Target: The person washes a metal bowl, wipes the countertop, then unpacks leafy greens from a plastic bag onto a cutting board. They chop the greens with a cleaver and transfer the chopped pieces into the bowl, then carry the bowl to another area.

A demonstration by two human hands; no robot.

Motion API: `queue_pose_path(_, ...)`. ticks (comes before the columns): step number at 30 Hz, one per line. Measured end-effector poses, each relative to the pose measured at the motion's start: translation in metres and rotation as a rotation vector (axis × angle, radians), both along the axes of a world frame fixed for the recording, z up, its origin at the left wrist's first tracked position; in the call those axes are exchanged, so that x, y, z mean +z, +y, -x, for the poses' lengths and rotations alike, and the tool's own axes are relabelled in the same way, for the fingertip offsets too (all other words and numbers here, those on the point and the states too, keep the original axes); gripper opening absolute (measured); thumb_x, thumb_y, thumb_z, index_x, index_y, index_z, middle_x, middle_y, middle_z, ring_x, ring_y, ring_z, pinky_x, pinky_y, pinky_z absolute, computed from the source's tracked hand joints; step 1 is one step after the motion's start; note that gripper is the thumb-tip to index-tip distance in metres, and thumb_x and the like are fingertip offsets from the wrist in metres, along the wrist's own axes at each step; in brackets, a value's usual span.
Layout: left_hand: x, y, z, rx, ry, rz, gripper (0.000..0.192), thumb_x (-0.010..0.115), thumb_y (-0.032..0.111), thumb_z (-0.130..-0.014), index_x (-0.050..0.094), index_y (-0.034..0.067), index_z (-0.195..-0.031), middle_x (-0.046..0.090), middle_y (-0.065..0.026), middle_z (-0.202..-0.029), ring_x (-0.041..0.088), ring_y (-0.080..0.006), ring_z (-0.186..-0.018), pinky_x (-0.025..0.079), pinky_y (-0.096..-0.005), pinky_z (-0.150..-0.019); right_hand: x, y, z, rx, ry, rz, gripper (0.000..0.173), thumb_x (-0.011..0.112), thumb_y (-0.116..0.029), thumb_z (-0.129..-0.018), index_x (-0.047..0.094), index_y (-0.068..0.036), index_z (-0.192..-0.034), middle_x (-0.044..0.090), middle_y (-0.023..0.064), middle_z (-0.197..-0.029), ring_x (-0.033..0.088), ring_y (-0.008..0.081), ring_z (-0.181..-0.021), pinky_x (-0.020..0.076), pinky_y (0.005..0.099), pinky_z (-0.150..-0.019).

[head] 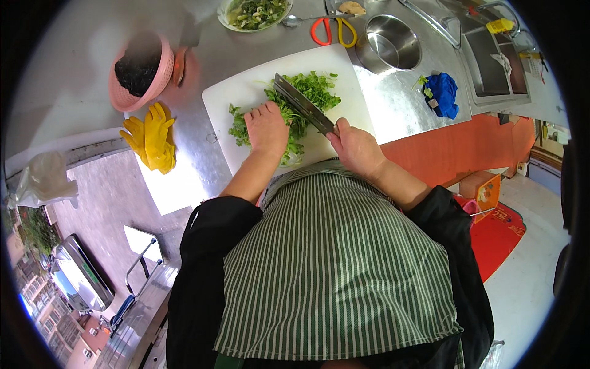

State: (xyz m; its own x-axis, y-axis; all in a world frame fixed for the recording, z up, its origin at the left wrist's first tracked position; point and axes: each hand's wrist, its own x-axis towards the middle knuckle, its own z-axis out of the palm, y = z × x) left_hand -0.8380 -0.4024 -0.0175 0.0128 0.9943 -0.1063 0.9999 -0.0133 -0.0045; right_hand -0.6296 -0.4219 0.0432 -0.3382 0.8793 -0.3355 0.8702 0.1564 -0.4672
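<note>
A white cutting board [355,106] lies on the metal counter before me, with leafy green herbs, likely cilantro [318,87], spread across its middle. My right hand [355,145] grips the handle of a cleaver [306,106], whose blade slants up to the left over the greens. Whether the edge touches the board is hidden. My left hand [267,129] presses on the bunch just left of the blade, fingers curled over the stems. Some leaves stick out on its left side, and more stems show below it near my apron [332,258].
Yellow rubber gloves [154,138] and a pink basket [159,74] holding something dark are at left. Behind the board are a bowl of greens [251,14], scissors [341,32] and a steel pot [389,46]. A blue cloth [441,94] lies near the sink [488,60].
</note>
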Motion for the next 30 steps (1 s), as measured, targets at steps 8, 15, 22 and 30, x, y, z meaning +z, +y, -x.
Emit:
queue_pose_path(8, -0.014, 0.009, 0.002, -0.067, 0.067, 0.063, 0.030, 0.057, 0.015, -0.083, 0.059, 0.000, -0.108, 0.064, -0.0128, -0.102, 0.059, -0.0254, -0.097, 0.039, -0.0385, -0.090, -0.037, 0.026, 0.046, 0.041, -0.048, -0.050, 0.026, 0.052, -0.026, -0.097, 0.049, 0.000, -0.097, 0.067, 0.0204, -0.074, 0.067, 0.0387, -0.070, 0.0533, 0.0482, -0.064)
queue_pose_path(15, -0.017, 0.008, 0.004, -0.071, 0.061, 0.052, 0.026, 0.055, 0.012, -0.082, 0.058, 0.002, -0.105, 0.064, -0.0125, -0.102, 0.058, -0.0253, -0.096, 0.038, -0.0383, -0.090, 0.002, 0.027, 0.016, -0.015, 0.056, -0.039, 0.028, 0.051, -0.027, -0.097, 0.049, 0.001, -0.097, 0.067, 0.0219, -0.077, 0.066, 0.0398, -0.074, 0.0519, 0.0498, -0.069)
queue_pose_path(22, -0.021, 0.008, 0.006, -0.128, 0.062, -0.010, 0.022, 0.053, 0.012, -0.083, 0.059, 0.004, -0.102, 0.064, -0.0115, -0.098, 0.058, -0.0255, -0.096, 0.038, -0.0385, -0.090, -0.030, 0.030, 0.046, 0.029, -0.019, 0.018, 0.028, 0.051, -0.027, -0.097, 0.051, 0.001, -0.097, 0.067, 0.0220, -0.078, 0.067, 0.0394, -0.076, 0.0525, 0.0501, -0.070)
queue_pose_path(30, -0.027, 0.002, 0.012, -0.051, -0.075, -0.122, 0.020, 0.058, 0.017, -0.085, 0.056, 0.004, -0.100, 0.062, -0.0125, -0.099, 0.057, -0.0273, -0.099, 0.039, -0.0394, -0.090, -0.006, 0.038, 0.041, 0.014, 0.044, -0.052, 0.027, 0.051, -0.027, -0.097, 0.051, 0.000, -0.097, 0.067, 0.0213, -0.080, 0.067, 0.0393, -0.077, 0.0531, 0.0490, -0.070)
